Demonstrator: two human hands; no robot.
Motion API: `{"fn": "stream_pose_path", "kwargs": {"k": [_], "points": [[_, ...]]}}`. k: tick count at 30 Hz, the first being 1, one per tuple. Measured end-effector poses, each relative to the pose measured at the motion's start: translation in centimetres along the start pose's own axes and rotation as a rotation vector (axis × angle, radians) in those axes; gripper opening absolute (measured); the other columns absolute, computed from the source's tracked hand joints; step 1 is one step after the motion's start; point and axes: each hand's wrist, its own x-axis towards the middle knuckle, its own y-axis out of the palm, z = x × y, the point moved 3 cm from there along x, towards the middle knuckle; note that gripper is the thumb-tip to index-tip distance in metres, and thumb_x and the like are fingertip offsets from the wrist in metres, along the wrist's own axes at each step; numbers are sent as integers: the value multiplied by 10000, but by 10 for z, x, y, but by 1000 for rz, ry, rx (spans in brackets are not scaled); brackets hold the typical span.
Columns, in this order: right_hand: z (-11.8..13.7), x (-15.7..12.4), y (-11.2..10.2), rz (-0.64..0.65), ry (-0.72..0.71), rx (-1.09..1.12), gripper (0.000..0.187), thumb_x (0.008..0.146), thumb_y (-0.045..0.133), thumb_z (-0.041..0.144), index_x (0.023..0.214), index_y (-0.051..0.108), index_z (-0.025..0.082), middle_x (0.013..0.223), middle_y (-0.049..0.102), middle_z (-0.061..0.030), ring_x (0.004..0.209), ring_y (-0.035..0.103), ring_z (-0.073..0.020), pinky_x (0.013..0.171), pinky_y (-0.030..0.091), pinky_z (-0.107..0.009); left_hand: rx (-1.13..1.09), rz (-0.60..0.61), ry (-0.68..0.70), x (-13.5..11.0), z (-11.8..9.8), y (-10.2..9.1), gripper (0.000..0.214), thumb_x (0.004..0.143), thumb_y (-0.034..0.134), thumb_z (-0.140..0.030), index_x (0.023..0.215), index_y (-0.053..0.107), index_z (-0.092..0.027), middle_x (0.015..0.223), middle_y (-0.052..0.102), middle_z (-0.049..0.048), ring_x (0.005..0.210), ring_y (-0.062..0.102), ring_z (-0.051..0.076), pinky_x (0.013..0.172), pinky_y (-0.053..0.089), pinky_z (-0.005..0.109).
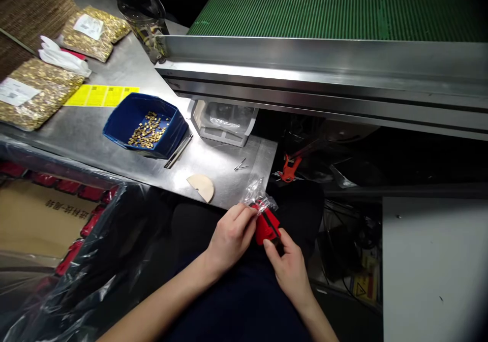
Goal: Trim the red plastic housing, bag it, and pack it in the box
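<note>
Dark blue clothing [244, 306] lay nearest the cam, bare forearms reaching in over it. Just beyond, above the lap and by the near edge of the desk [224, 164], was the red piece w/ its black stripe [262, 232], a clump of clear film [254, 192] bunched at its far end. To do this bit well, imo, the R hand needed to hold the piece steady while the L did the fine work at the film, w/ short, gentle pulls, as thin plastic prob. snags or tears. Fingers also wanted to stay low on the piece so the film end was free. L hand [232, 230]: nearly closed, thumb & index pinching at the film where it met the red piece, other fingers curled under; exact grip partly hidden. R hand [290, 268]: part-curled, thumb on the near end, fingers round the side, so the piece sat pinched betw. them. Hands were apart, one each side. Tan half-disc [202, 185] & small metal bits [241, 165] lay near the desk edge, so elbow/film swings were best kept small, approx. over the lap.
</note>
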Motion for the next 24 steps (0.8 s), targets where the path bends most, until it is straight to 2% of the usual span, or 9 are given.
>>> {"fn": "stream_pose_path", "kwargs": {"k": [3,6,8,12,17,21,24], "points": [[10,3,-1,115,-65,-179,219,1004,570,345,1154,678,228,1014,716,-32,916,662,-204,825,488,-274,-18,-18,84,-4,-5,2,179,1010,547,-72,1149,597,-174,987,648,80,899,642,209,808,570,332],[13,9,-4,139,-69,-246,164,998,570,343,1004,671,215,866,672,-8,791,623,-186,721,463,-266,-35,4,180,-7,-14,6,224,997,553,-55,1182,596,-175,1032,671,91,914,644,213,822,576,334],[12,13,-8,57,-43,-178,201,999,579,388,1031,667,210,867,679,-8,778,628,-182,714,475,-264,-52,39,190,-7,-20,9,214,1002,545,-63,1182,597,-167,1032,672,92,896,645,205,798,578,320],[8,16,-10,-154,-3,59,304,991,607,474,1098,669,196,971,732,-40,852,683,-196,812,531,-286,10,128,59,-4,-20,13,146,1031,492,-106,1106,605,-159,995,657,84,876,641,207,775,573,327],[7,16,-3,-180,-5,226,313,978,643,450,1152,679,192,1050,762,-72,878,715,-207,823,562,-305,86,150,-24,-3,-13,13,138,1031,472,-134,1047,607,-153,1012,660,117,954,622,283,844,543,437],[0,17,2,-273,-26,344,295,985,642,433,1153,679,194,1119,754,-89,931,716,-212,829,567,-307,28,226,-37,-6,-17,16,154,1042,448,-133,1071,596,-161,914,657,71,820,629,227,729,534,344],[-5,18,5,-319,-27,434,305,986,642,435,1180,657,200,1156,745,-95,1018,713,-230,902,562,-333,-133,331,-25,-6,-26,17,156,1048,437,-136,1076,588,-167,933,664,58,822,633,198,728,518,300]]}}
